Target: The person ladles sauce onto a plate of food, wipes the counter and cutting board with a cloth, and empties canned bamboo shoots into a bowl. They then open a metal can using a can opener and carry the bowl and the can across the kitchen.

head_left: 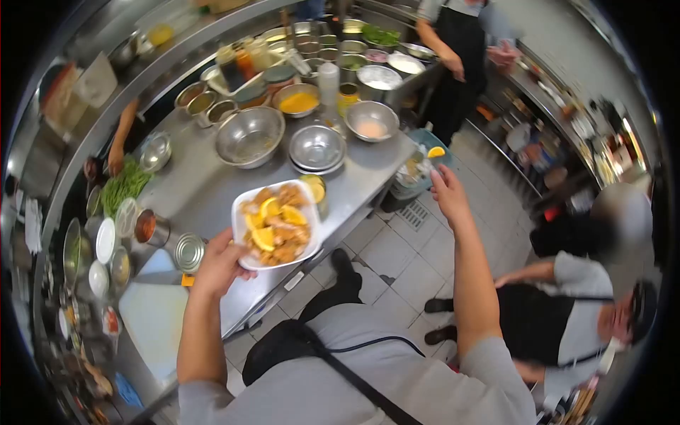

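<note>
My left hand [221, 263] grips the rim of a white square bowl [236, 212], closed on its lower left corner. Golden fried pieces [292, 195] fill the bowl, with several orange wedges [263, 239] on top. My right hand [449, 193] is stretched out over the floor beside the bin, fingers extended and partly apart. Just past its fingertips is a single orange wedge [435, 151], in front of the blue-green bin [423, 185] holding scraps. A small gap shows between fingers and wedge; whether it is in the air or on the scraps, I cannot tell.
The steel counter [185, 188] carries metal bowls [249, 138], an opened can [189, 253] and a white cutting board [152, 322]. Co-workers stand at the right [559, 312] and far side [459, 64]. Another person's arm [122, 138] reaches over green leaves. A floor drain [413, 214] lies near the bin.
</note>
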Tool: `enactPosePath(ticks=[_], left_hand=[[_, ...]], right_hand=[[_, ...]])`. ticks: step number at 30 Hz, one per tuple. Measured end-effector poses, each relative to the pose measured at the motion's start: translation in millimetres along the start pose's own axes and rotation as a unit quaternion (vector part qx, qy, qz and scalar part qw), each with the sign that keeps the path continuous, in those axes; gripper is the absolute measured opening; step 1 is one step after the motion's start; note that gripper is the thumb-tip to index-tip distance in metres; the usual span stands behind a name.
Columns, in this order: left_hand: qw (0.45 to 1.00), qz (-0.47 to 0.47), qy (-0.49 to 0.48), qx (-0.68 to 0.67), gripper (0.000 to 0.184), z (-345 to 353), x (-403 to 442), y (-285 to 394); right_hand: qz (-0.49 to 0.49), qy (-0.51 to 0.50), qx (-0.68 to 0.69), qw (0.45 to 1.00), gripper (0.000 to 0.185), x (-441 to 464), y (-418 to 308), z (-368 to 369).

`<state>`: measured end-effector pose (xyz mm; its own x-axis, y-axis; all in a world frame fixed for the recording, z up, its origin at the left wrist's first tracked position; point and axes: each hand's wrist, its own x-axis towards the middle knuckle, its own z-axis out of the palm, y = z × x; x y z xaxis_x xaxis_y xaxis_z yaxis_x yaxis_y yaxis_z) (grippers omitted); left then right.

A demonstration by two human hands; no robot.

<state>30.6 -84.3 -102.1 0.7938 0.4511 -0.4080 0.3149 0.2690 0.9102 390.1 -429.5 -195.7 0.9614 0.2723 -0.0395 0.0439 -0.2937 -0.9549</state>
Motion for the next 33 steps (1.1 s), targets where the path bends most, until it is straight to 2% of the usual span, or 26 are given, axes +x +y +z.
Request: enactPosePath(ticks=[1, 3, 5, 7, 9, 11, 13, 15, 17, 19, 20, 22, 23, 26, 29, 30, 32, 33], left_hand=[[0.999, -0.009, -0.031, 0.012, 0.046, 9, 17, 7], [0.998, 0.033, -0.047, -0.015, 0.047, 40, 74, 26], [0.998, 0.005, -0.067, -0.01, 0.048, 53, 107, 47], [0.995, -0.012, -0.091, 0.041, 0.045, 70, 148, 65], [0.991, 0.008, -0.124, 0.059, 0.046, 83, 192, 87], [0.969, 0.015, -0.206, 0.139, 0.048, 92, 231, 102], [0.963, 0.007, -0.226, 0.145, 0.048, 105, 266, 109], [0.951, -0.006, -0.273, 0.146, 0.049, 116, 297, 115], [0.95, -0.021, -0.275, 0.15, 0.049, 131, 316, 127], [0.931, -0.023, -0.313, 0.187, 0.048, 142, 331, 135], [0.923, -0.029, -0.333, 0.193, 0.05, 145, 341, 136], [0.925, -0.032, -0.325, 0.192, 0.052, 154, 356, 128], [0.926, -0.032, -0.322, 0.196, 0.053, 157, 364, 126], [0.919, 0.009, -0.283, 0.276, 0.051, 175, 373, 128], [0.94, 0.033, -0.193, 0.279, 0.051, 196, 373, 123], [0.946, 0.037, -0.17, 0.275, 0.054, 195, 372, 137], [0.962, 0.045, -0.115, 0.245, 0.057, 210, 367, 124], [0.97, 0.049, -0.084, 0.221, 0.059, 217, 363, 121]], right_hand=[[0.0, -0.019, -0.002, 1.0, 0.062, 3, -14, 9], [0.001, -0.237, 0.013, 0.971, 0.05, 32, -61, 13], [-0.007, -0.325, 0.035, 0.945, 0.043, 28, -65, 42], [0.032, -0.347, 0.085, 0.933, 0.045, 39, -82, 61], [0.06, -0.338, 0.115, 0.932, 0.046, 70, -99, 69], [0.1, -0.331, 0.151, 0.926, 0.047, 99, -96, 68], [0.099, -0.355, 0.096, 0.924, 0.051, 131, -93, 61], [0.091, -0.35, 0.109, 0.926, 0.045, 147, -99, 54], [0.083, -0.372, 0.047, 0.923, 0.035, 168, -95, 46], [0.072, -0.406, 0.044, 0.91, 0.034, 189, -85, 42], [0.098, -0.427, 0.04, 0.898, 0.034, 199, -82, 41], [0.146, -0.454, 0.044, 0.878, 0.034, 214, -80, 35], [0.136, -0.471, 0.043, 0.871, 0.034, 220, -77, 29], [0.173, -0.46, 0.062, 0.869, 0.031, 241, -69, 25], [0.211, -0.46, 0.113, 0.855, 0.029, 258, -52, 13], [0.181, -0.487, 0.115, 0.847, 0.029, 268, -52, 21], [0.194, -0.439, 0.131, 0.868, 0.029, 282, -36, 9], [0.186, -0.453, 0.126, 0.863, 0.029, 288, -34, 4]])
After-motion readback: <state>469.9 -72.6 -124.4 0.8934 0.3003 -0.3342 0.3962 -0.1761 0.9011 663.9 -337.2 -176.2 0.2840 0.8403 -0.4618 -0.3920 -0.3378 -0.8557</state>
